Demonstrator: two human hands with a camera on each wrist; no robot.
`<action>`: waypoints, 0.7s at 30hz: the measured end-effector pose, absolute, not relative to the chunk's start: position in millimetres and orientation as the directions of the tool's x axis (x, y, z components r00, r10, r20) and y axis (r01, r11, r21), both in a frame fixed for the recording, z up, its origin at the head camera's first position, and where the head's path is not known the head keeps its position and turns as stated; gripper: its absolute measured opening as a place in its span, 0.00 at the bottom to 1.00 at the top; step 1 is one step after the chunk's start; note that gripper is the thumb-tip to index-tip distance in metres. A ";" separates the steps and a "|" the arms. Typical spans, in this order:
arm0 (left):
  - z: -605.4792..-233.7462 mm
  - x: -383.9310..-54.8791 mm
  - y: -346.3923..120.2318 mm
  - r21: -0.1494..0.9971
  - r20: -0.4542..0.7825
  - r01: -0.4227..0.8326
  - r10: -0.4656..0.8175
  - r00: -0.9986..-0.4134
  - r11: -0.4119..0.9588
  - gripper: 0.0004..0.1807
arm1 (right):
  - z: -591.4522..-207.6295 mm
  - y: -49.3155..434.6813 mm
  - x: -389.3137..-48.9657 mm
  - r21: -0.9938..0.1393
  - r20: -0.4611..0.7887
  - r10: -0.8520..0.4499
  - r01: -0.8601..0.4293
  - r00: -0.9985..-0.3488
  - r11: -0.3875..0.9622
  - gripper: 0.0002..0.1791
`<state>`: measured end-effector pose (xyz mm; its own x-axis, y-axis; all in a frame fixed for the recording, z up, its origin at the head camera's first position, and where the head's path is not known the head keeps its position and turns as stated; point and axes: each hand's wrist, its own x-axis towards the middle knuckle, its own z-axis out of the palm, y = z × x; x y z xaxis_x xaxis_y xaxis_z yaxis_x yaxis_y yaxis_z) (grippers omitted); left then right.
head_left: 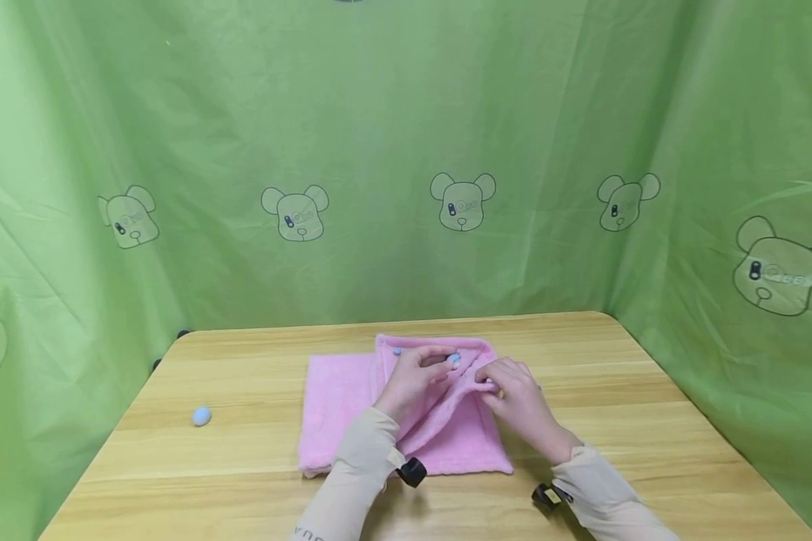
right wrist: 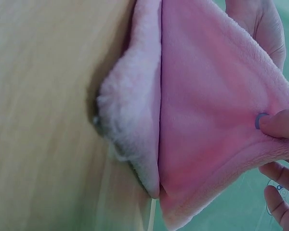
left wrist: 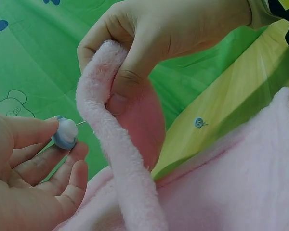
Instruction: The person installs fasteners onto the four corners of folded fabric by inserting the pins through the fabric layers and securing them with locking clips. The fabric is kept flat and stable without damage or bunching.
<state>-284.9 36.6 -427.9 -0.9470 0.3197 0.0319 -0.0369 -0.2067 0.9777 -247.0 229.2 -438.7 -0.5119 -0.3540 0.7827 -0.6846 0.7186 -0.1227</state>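
A pink plush cloth (head_left: pixel 341 406) lies folded on the table, its right part lifted. My left hand (head_left: pixel 413 382) pinches a round blue-and-white fastener (left wrist: pixel 63 132) between thumb and fingers. From the fastener a thin metal pin (left wrist: pixel 82 123) points at the raised edge of the cloth; whether it pierces the fabric cannot be told. With thumb and curled fingers, my right hand (head_left: pixel 521 402) grips that raised edge. In the right wrist view, its thumb presses a blue disc (right wrist: pixel 261 120), partly hidden, against the cloth. A small blue piece (head_left: pixel 397 352) rests on the cloth's far part.
On the wooden table (head_left: pixel 243 481), a light blue ball-shaped piece (head_left: pixel 201 416) sits at the left. Another small blue piece (left wrist: pixel 199 122) lies beyond the cloth in the left wrist view. Green curtains (head_left: pixel 379 113) printed with bear heads surround the table. Each wrist wears a black camera (head_left: pixel 413 472).
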 end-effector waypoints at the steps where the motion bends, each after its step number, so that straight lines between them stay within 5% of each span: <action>1: -428.0 -284.6 36.7 0.978 0.028 -0.042 0.325 -0.945 -0.206 0.18 | -438.7 229.1 -246.9 -0.123 0.782 -0.354 -0.683 -0.514 0.720 0.15; 21: -431.9 -282.6 40.7 0.963 0.022 -0.086 0.392 -0.920 -0.255 0.21 | -440.3 229.4 -247.9 -0.124 0.782 -0.347 -0.675 -0.518 0.727 0.16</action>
<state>-282.6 40.7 -431.9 -0.9197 0.3921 0.0223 -0.0856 -0.2553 0.9631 -247.9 229.4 -440.3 -0.5182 -0.3473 0.7816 -0.6750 0.7272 -0.1244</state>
